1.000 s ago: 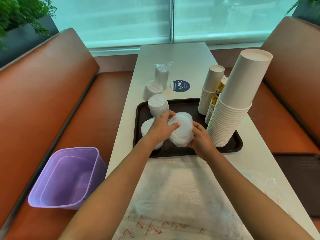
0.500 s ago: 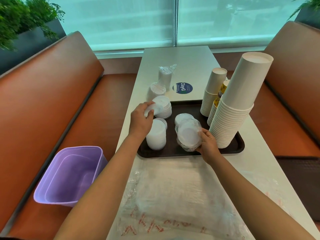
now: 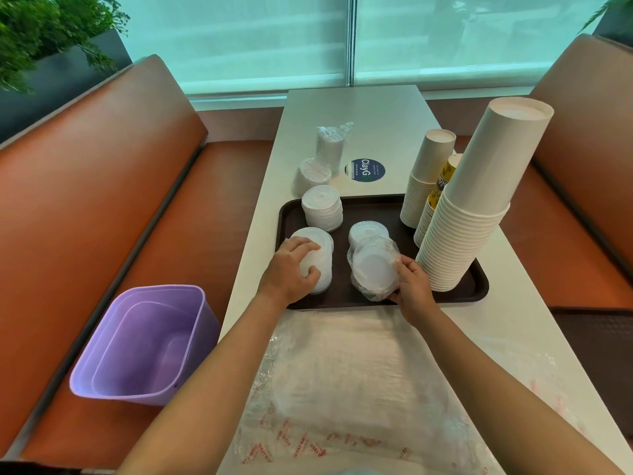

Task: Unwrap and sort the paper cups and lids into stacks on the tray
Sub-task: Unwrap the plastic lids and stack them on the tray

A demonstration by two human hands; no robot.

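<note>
Sorting lids is the step in hand: the left hand point(image 3: 291, 269) curls its fingers round one of three bare lid stacks point(image 3: 317, 260) on the tray point(image 3: 476, 286), the right hand point(image 3: 411, 286) grips the wrapped lids point(image 3: 375, 269) there, which next want unwrapping, beside three cup stacks point(image 3: 479, 200), two more wrapped packs point(image 3: 322, 159) waiting on the surface point(image 3: 356, 108).

My left hand point(image 3: 291, 269) hides part of its lid stack point(image 3: 317, 258); the yellow cup point(image 3: 445, 176) at two o'clock sits mostly behind white stacks.
</note>
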